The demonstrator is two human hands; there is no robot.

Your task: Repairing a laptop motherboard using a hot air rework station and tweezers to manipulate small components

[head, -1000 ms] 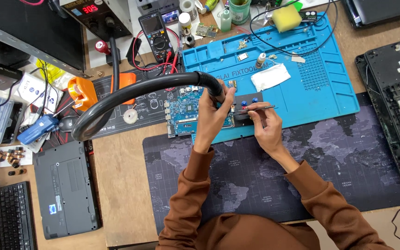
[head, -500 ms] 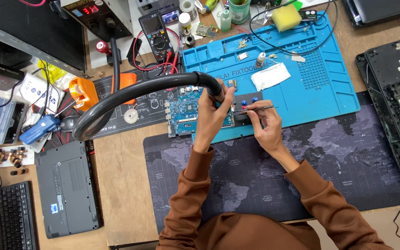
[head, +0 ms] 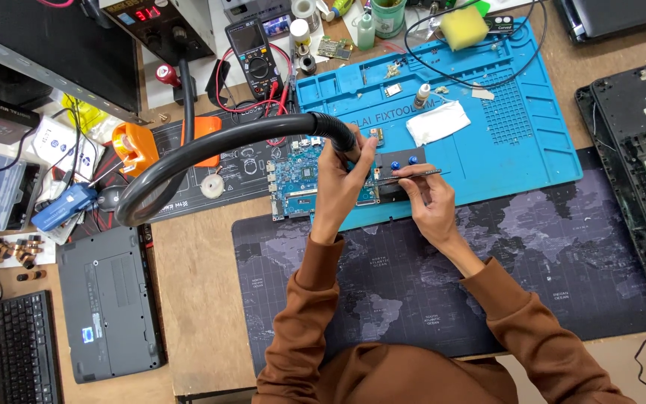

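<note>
A blue circuit board (head: 294,187) lies at the left edge of the blue work mat (head: 517,142). My left hand (head: 342,182) rests over the board's right part, its fingers bent near the end of the black flexible hose (head: 211,150); whether it grips the hose end or a small tool I cannot tell. My right hand (head: 428,200) pinches thin metal tweezers (head: 405,176), their tips pointing left at the board beside my left hand. Two small blue knobs (head: 403,162) sit on a dark holder just behind the tweezers.
A multimeter (head: 252,49) with red leads stands behind the board. A white cloth (head: 437,122) and a yellow sponge (head: 463,27) lie on the blue mat. A closed grey laptop (head: 106,303) and a keyboard (head: 20,348) are at left. An opened laptop shell (head: 637,157) is at right.
Both hands stay at the board with only slight shifts. The tweezers remain pointed at the same spot.
</note>
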